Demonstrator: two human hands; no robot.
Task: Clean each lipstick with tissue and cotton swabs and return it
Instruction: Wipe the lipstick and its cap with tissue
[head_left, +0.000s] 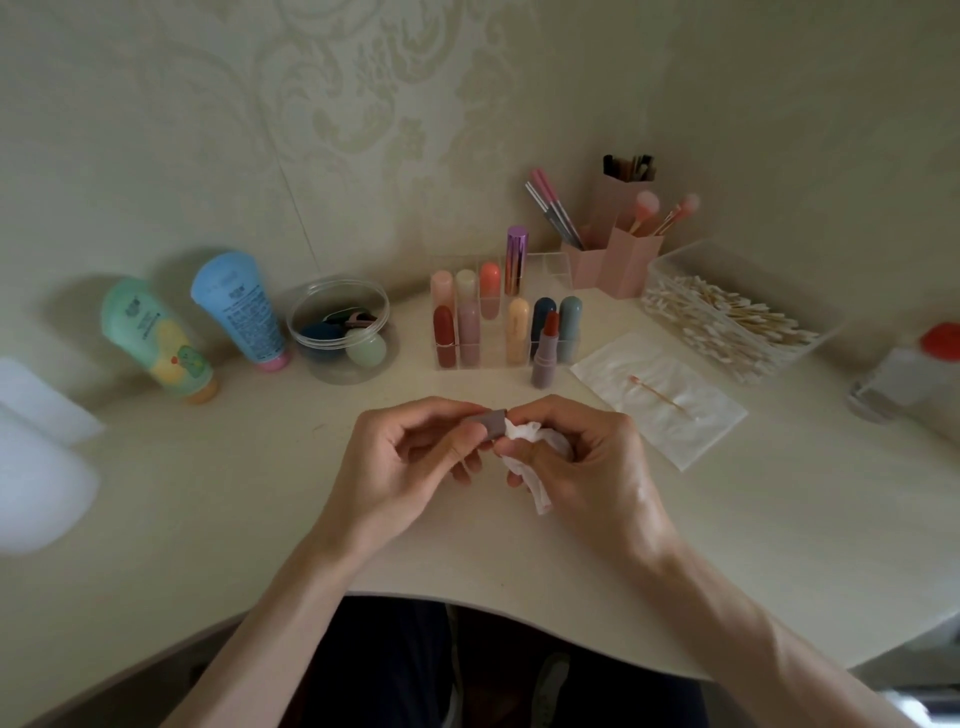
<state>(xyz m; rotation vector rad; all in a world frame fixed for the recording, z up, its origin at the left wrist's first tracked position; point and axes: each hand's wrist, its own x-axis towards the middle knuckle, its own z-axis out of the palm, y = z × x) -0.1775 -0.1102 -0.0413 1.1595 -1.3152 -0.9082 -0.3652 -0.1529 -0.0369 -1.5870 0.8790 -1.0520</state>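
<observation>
Worked at the middle of the table (208, 493), short of the far-edge organizer (550, 265). Curled left hand (410, 457) and right hand (592, 457) together; found the uncapped lipstick (545, 353) upright just before that organizer. Gripped cap (492, 422) left, wadded tissue (522, 431) right. Likely needed gentle twisting round the rim. Could not see inside the cap.

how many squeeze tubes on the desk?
2: green tube leaning at far left; blue tube just right of it, beside the clear tub. No others visible.
</observation>
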